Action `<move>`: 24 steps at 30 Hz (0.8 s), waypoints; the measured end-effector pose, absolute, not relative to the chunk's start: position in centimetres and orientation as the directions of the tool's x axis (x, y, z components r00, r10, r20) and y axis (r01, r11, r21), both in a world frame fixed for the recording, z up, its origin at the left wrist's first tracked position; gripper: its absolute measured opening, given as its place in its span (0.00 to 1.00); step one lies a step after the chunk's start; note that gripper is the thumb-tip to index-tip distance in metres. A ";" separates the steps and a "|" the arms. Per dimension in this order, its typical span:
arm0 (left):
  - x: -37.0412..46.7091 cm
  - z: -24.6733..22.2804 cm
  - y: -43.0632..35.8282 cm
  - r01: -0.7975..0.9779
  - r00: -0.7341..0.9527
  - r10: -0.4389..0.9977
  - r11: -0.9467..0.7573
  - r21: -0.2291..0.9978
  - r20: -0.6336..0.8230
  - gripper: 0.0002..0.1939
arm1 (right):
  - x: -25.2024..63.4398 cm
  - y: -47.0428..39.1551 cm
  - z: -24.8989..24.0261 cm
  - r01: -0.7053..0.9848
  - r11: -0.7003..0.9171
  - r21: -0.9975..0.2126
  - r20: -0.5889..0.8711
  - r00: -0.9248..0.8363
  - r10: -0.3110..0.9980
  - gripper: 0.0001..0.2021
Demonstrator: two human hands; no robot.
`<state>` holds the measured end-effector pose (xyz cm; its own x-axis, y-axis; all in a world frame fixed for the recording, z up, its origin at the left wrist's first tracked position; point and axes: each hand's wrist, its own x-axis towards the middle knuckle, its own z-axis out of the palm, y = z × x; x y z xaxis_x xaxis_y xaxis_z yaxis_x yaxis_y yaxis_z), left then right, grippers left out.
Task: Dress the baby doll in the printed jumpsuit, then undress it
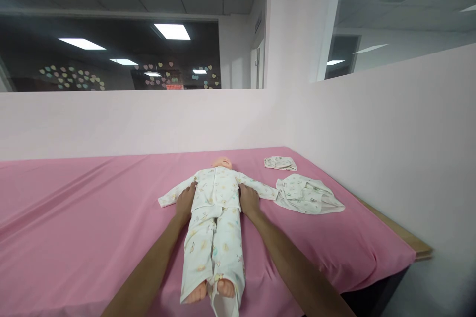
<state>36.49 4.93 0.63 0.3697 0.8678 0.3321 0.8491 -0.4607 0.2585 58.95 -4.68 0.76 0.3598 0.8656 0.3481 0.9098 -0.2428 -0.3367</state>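
Note:
A baby doll (222, 162) lies on its back, head away from me and bare feet towards me. It wears a white printed long-sleeved top (216, 185) and matching trousers (227, 237), with both sleeves spread out sideways. My left hand (185, 202) grips the left side of the doll's torso below the sleeve, its fingers partly tucked against the cloth. On the opposite side, my right hand (249, 199) holds the torso in the same way, fingertips partly hidden. One trouser leg extends beyond the foot on the right.
A pink sheet (92, 218) covers the table. To the right lie a loosely spread printed garment (308, 195) and, behind it, a small folded printed cloth (280, 163). White walls (148, 121) with windows stand behind and to the right. A wooden board edge (401, 235) shows at the right.

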 end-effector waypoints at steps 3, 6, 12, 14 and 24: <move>36.4 0.9 4.6 0.790 0.433 0.835 -0.533 0.305 0.339 0.35 | 58.8 -5.0 0.9 0.899 -0.213 -0.383 0.358 0.357 0.863 0.15; 36.2 1.0 4.4 0.759 0.461 0.818 -0.564 0.325 0.343 0.36 | 58.7 -5.2 1.1 0.899 -0.177 -0.401 0.368 0.335 0.867 0.15; 36.0 1.3 4.1 0.745 0.461 0.822 -0.563 0.358 0.334 0.33 | 58.9 -5.0 1.0 0.906 -0.172 -0.388 0.343 0.315 0.885 0.15; 36.0 1.5 3.9 0.742 0.459 0.825 -0.560 0.368 0.331 0.32 | 59.0 -4.9 0.8 0.909 -0.163 -0.383 0.354 0.307 0.884 0.15; 36.2 1.8 3.7 0.755 0.453 0.835 -0.546 0.365 0.311 0.32 | 59.4 -4.5 0.4 0.909 -0.163 -0.383 0.356 0.308 0.882 0.15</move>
<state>36.20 3.71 1.77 0.4534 0.8352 0.3113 0.7545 -0.5455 0.3648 59.36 -4.55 0.41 0.3084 0.8820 0.3562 0.9093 -0.1634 -0.3827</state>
